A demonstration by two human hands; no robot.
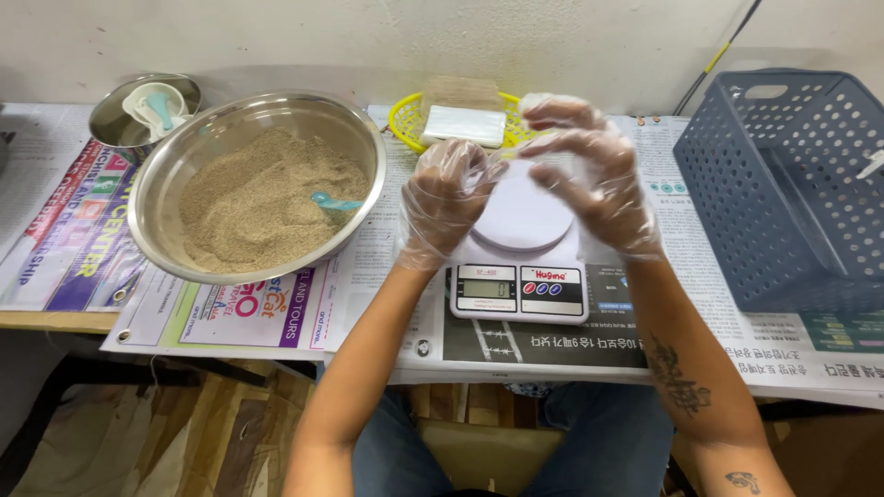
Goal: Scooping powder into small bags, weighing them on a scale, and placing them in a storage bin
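Clear plastic gloves cover both hands in the head view, the only view given. The left hand (pixel 447 198) is curled loosely, fingers bent inward toward the right hand, hovering over the 9 o'clock edge of the round white platform of a kitchen scale (pixel 521 253). The right hand (pixel 594 179) is raised with fingers spread and bent, sitting over the platform's 1 to 3 o'clock side. The fingertips of the two hands meet or nearly meet above the platform; something thin and transparent may be pinched between them, but I cannot tell what, or whether either hand truly has hold of anything beyond glove plastic. The scale lies directly beneath and between the hands, its display and buttons at 6 o'clock from them.

At 9 o'clock from the left hand, well apart, stands a large steel bowl (pixel 166 198) holding a heap of tan grain (pixel 262 202), with a teal scoop (pixel 333 202) stuck in it. At 12 o'clock from the hands, just behind the scale, a yellow basket (pixel 405 115) carries a stack of flat white packets (pixel 463 124). At 3 o'clock stands a blue-grey slotted crate (pixel 783 184). At about 10 o'clock, beyond the bowl, a small steel dish (pixel 115 115) holds pale measuring spoons. Newspaper sheets (pixel 792 350) cover the table.
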